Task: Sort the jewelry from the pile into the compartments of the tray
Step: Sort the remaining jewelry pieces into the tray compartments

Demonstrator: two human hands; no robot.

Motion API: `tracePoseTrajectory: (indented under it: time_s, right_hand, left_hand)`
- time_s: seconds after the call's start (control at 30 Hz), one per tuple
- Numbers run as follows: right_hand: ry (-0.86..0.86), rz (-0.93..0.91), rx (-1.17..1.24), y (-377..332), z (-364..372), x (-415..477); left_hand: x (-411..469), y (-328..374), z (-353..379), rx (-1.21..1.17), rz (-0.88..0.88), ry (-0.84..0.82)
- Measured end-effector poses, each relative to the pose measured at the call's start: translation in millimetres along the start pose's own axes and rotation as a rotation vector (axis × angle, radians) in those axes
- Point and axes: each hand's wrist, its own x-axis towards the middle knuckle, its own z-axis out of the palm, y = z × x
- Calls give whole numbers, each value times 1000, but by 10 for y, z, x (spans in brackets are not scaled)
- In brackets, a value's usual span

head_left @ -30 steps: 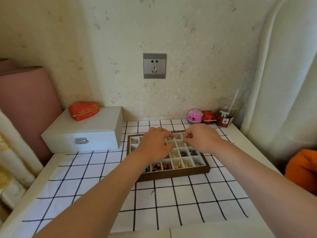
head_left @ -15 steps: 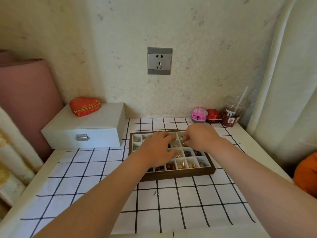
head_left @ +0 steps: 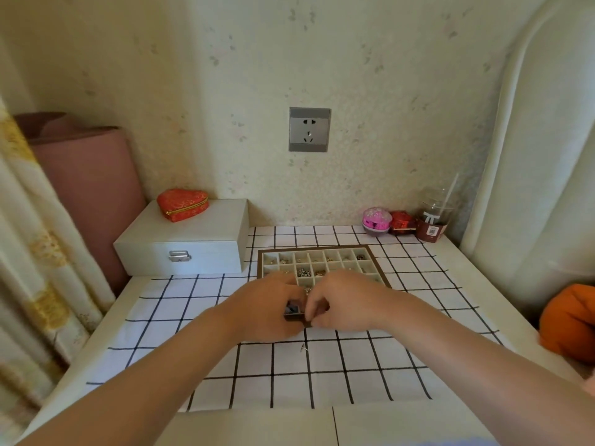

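The brown-rimmed tray (head_left: 315, 247) with white compartments lies on the checked cloth, and its far rows hold several small gold and silver pieces. My left hand (head_left: 267, 307) and my right hand (head_left: 344, 304) are over its near rows with fingers curled. Their fingertips meet just above the front edge. Anything pinched between them is hidden, as are the near compartments. One tiny loose piece (head_left: 302, 348) lies on the cloth in front of the tray.
A white latched box (head_left: 193, 235) with a red heart pouch (head_left: 182, 204) on top stands left of the tray. A pink round case (head_left: 376, 220), a red box (head_left: 401, 222) and a plastic cup (head_left: 433, 220) stand by the wall at the back right. An orange object (head_left: 570, 323) is off the right edge.
Both hands have drawn back from the tray's far rows to its near edge and come together. The far compartments they covered are now uncovered.
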Motion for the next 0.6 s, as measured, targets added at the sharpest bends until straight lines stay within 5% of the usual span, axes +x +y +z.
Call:
tracePoseTrajectory:
  time_s: [0.43, 0.6]
  right_hand:
    - [-107, -86, -198, -271, 228, 21]
    - [15, 8, -7, -181, 125, 15]
  left_hand:
    - [-264, 63, -52, 10, -36, -6]
    - [-219, 104, -109, -377, -191, -7]
